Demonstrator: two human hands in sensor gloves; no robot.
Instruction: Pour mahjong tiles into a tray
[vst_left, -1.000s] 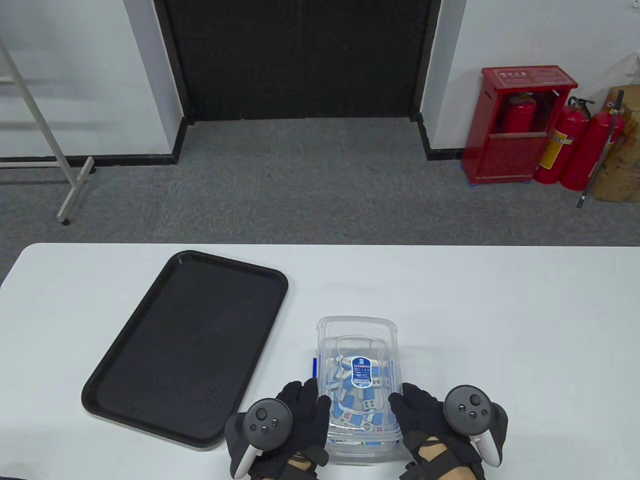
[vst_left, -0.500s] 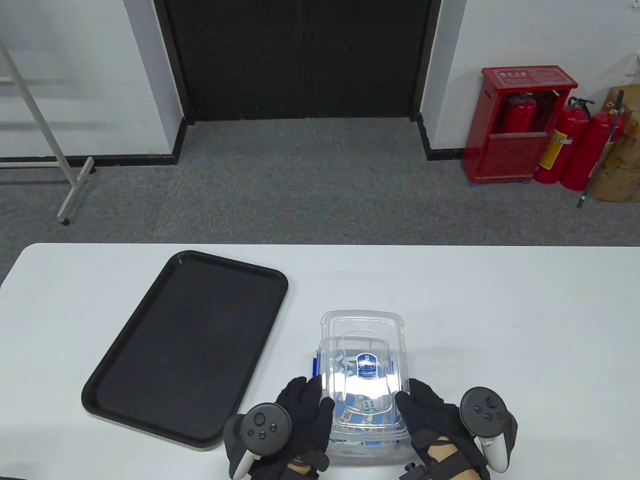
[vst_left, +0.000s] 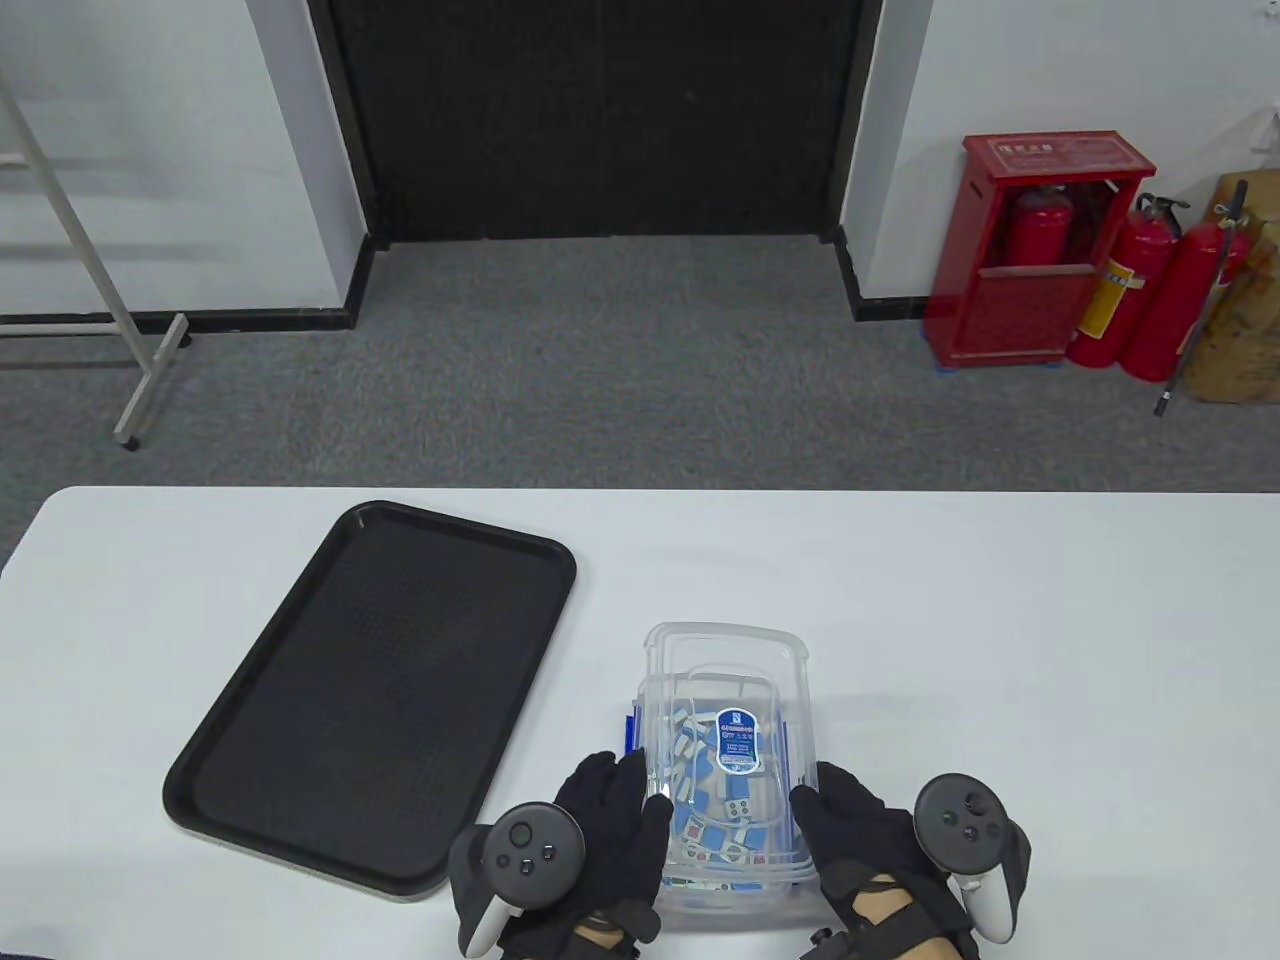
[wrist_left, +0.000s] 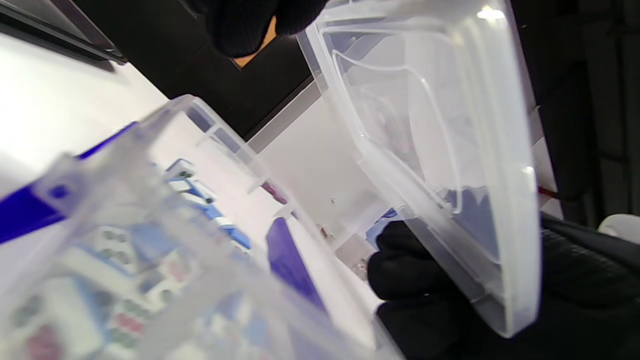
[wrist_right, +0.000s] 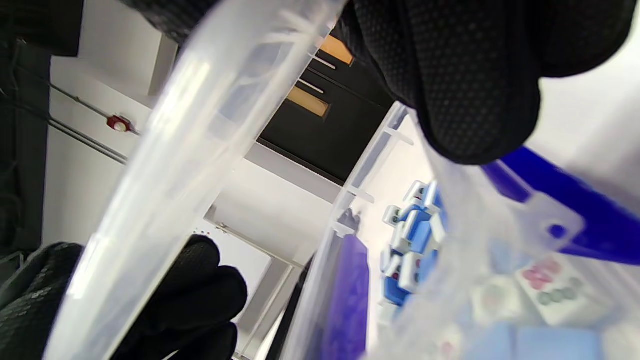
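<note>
A clear plastic box with blue-and-white mahjong tiles stands on the white table near its front edge. Its clear lid with a blue sticker is lifted off the box and held a little above it. My left hand grips the lid's left edge and my right hand grips its right edge. The lid and box show apart in the left wrist view, and the tiles in the right wrist view. The black tray lies empty to the left.
The table is white, its far edge at mid-frame. Beyond it are grey carpet, a dark doorway, a red extinguisher cabinet and a metal stand.
Both hands have raised the lid off the box. It first tilted up towards me, and now sits flatter above the box, shifted slightly right.
</note>
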